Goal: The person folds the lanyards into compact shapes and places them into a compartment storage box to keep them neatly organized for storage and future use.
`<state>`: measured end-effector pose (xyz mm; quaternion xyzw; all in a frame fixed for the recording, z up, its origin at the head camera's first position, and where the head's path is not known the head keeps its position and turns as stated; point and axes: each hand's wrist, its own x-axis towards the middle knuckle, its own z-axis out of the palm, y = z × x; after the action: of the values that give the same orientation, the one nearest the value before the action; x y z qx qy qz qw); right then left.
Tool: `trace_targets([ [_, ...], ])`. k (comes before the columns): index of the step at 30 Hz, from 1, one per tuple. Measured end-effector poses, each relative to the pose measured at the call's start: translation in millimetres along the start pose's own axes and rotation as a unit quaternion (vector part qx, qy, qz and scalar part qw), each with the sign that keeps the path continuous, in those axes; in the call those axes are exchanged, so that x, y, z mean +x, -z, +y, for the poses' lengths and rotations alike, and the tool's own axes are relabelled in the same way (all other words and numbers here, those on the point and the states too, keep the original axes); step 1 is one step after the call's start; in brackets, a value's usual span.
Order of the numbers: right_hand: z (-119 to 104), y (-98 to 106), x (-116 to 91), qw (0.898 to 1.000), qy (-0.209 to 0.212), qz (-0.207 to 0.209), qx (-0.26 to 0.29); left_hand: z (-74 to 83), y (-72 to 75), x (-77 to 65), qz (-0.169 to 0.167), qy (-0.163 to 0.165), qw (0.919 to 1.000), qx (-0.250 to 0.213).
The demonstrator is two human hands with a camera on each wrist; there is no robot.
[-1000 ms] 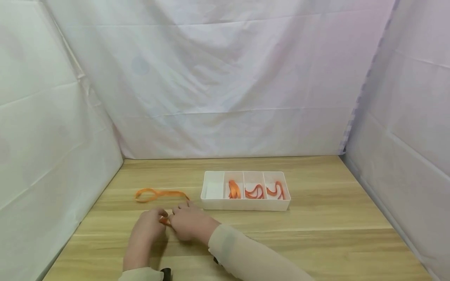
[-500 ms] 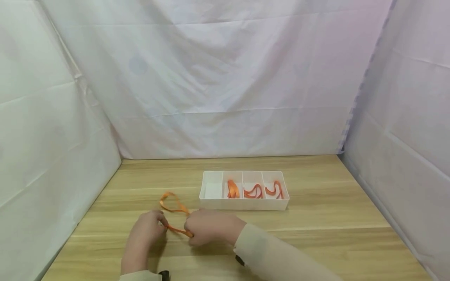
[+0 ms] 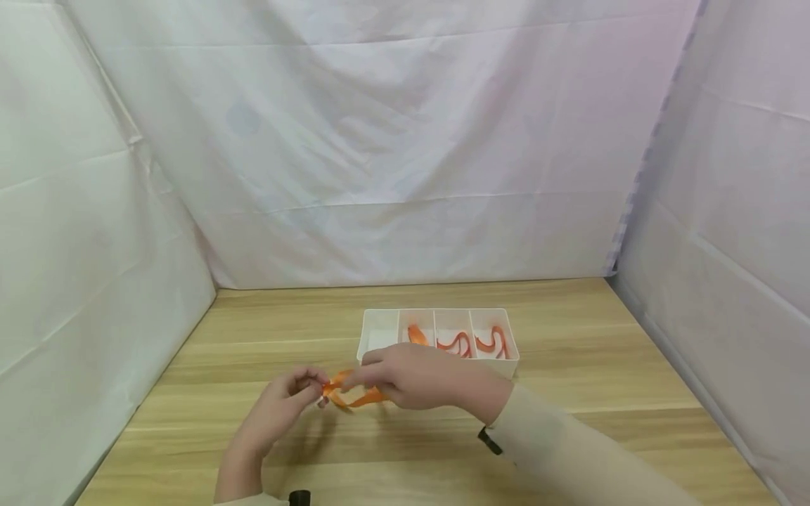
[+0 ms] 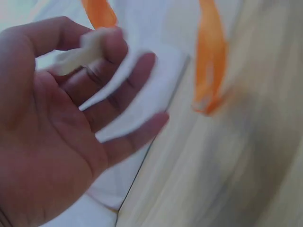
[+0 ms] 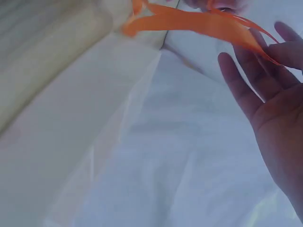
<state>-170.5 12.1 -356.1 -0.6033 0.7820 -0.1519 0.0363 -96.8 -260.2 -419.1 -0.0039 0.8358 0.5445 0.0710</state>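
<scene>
An orange ribbon (image 3: 363,400) is stretched in loops between both hands, above the wooden table. My left hand (image 3: 285,404) pinches one end between thumb and fingertips; in the left wrist view, a small pale piece (image 4: 84,53) of unclear kind also sits there, while the other fingers spread out. My right hand (image 3: 424,376) pinches the ribbon's other part between thumb and index finger, as the right wrist view shows. In that view the ribbon (image 5: 199,22) spans from one hand to the other. The right hand covers part of the white box's front.
Behind the right hand stands a white divided box (image 3: 509,365). Orange ribbons lie in three of its compartments, among them a curled ribbon (image 3: 496,341) at the right end. White cloth (image 3: 405,140) hangs at the back and both sides of the wooden table (image 3: 569,309).
The right hand has drawn the ribbon rightward, to the front of the box. The left hand has risen a little off the table and moved right, and the ribbon is lifted with both.
</scene>
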Motion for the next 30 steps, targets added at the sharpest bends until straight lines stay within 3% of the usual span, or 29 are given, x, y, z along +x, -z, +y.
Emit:
trace_targets([
  [3, 1, 9, -14, 0.991, 0.033, 0.026, -0.130, 8.1, -0.2, -3.2, -0.006, -0.030, 0.9983, -0.048],
  [6, 6, 14, -25, 0.963, 0.041, 0.095, -0.251, 14.7, -1.9, -5.6, -0.027, -0.072, 0.9945, -0.071],
  [9, 12, 16, -35, 0.936, 0.028, 0.185, -0.298, 20.7, -6.3, -5.4, -0.065, -0.137, 0.9844, -0.089],
  [11, 16, 18, -40, 0.925, 0.032, 0.244, -0.289, 25.3, -11.0, -3.8, -0.085, -0.173, 0.9762, -0.100],
  [13, 19, 18, -43, 0.917, 0.039, 0.294, -0.266, 30.9, -17.2, -2.0, -0.101, -0.199, 0.9689, -0.107],
  [18, 21, 14, -48, 0.902, 0.032, 0.385, -0.195, 42.3, -36.7, 1.4, -0.133, -0.227, 0.9579, -0.115],
  [22, 15, 7, -51, 0.897, 0.003, 0.435, -0.081, 51.8, -53.7, 4.1, -0.146, -0.230, 0.9560, -0.110],
  [25, 9, 4, -51, 0.887, -0.018, 0.460, 0.026, 59.0, -66.7, 7.8, -0.143, -0.220, 0.9593, -0.103],
  [28, 1, 4, -49, 0.869, -0.054, 0.466, 0.154, 63.2, -79.6, 12.4, -0.137, -0.223, 0.9605, -0.095],
  [30, -5, 5, -47, 0.843, -0.092, 0.466, 0.250, 64.5, -87.5, 15.2, -0.132, -0.224, 0.9619, -0.085],
])
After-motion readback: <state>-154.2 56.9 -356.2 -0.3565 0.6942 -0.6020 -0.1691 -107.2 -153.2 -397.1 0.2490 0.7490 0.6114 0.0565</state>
